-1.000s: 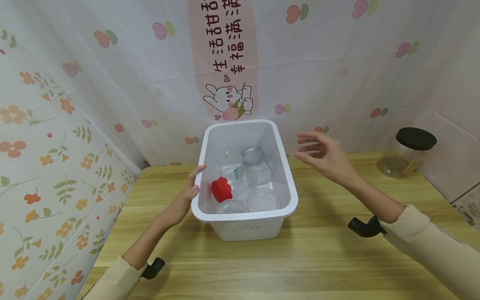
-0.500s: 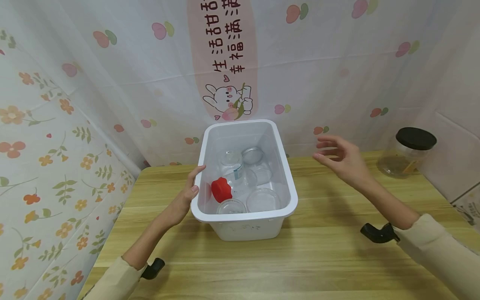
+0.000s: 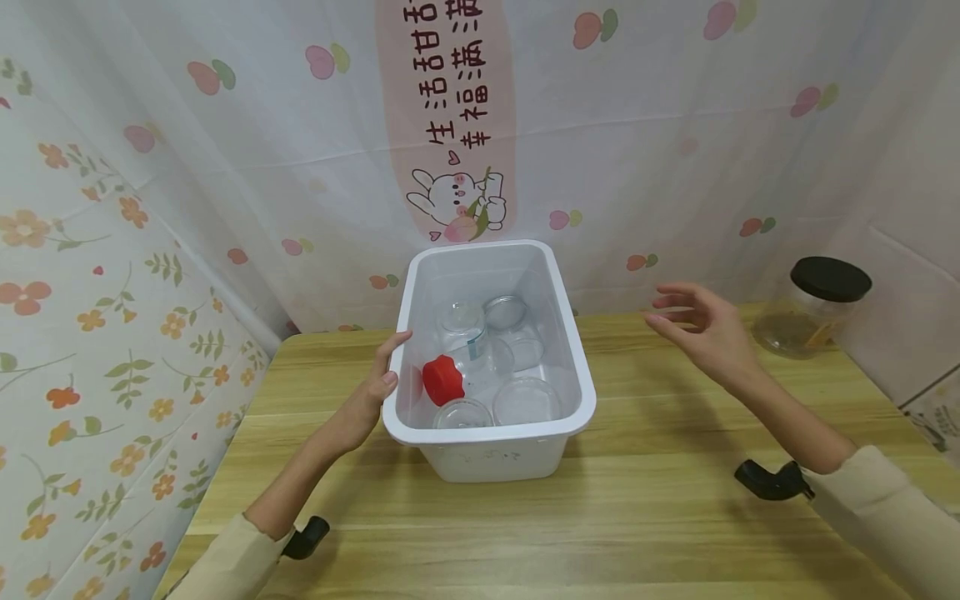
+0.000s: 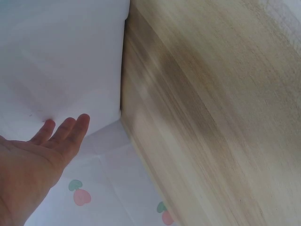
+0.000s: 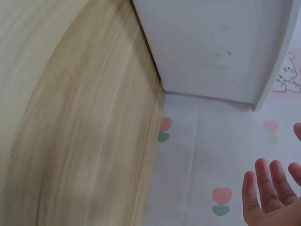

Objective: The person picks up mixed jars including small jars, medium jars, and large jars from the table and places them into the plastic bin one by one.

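A white plastic tub point(image 3: 487, 434) stands on the table with clear jars inside. One jar lies on its side with its red lid point(image 3: 442, 381) toward the left wall. Thumb and index finger of my left hand point(image 3: 363, 408) rest on the tub's left rim. In the left wrist view, the other fingers point(image 4: 70, 132) stretch nearly straight by the outer wall. To the right of the tub, my right hand point(image 3: 712, 337) hovers above the table with loosely bent fingers, holding nothing. Its fingers point(image 5: 268, 183) also show spread apart in the right wrist view.
A clear jar point(image 3: 795, 325) with a black lid point(image 3: 831, 279) stands at the table's back right. Round clear pieces, one a shallow disc point(image 3: 527, 402), lie in the tub. A patterned curtain point(image 3: 637, 167) hangs behind the wooden table point(image 3: 480, 533).
My right hand has moved to the right, away from the tub and closer to the black-lidded jar, and slightly lower. The left hand and the tub have stayed where they were.
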Tool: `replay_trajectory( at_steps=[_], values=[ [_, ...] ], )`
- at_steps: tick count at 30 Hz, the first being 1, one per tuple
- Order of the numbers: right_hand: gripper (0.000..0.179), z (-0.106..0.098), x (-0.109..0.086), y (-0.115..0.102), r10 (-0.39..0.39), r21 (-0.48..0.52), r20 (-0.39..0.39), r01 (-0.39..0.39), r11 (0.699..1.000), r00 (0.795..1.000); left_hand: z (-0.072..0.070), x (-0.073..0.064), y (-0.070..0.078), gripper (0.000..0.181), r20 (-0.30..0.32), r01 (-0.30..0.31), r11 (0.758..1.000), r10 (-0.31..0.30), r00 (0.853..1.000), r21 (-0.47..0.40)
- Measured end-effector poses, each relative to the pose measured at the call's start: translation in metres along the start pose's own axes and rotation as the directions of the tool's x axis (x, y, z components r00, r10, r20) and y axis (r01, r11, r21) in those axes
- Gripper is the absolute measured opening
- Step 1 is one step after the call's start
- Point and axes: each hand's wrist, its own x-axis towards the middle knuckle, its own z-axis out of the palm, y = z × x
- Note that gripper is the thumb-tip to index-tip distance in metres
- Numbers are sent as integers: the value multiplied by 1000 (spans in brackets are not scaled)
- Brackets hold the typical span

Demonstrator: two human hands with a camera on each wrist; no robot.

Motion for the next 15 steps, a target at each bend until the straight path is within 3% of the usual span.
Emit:
replay_trajectory(
  at_steps=[15],
  values=[
    [44, -17, -13, 14, 47, -20, -43, -48, 999, 998, 0, -1, 2, 61, 3, 7, 1000, -7, 1000, -7]
  ],
)
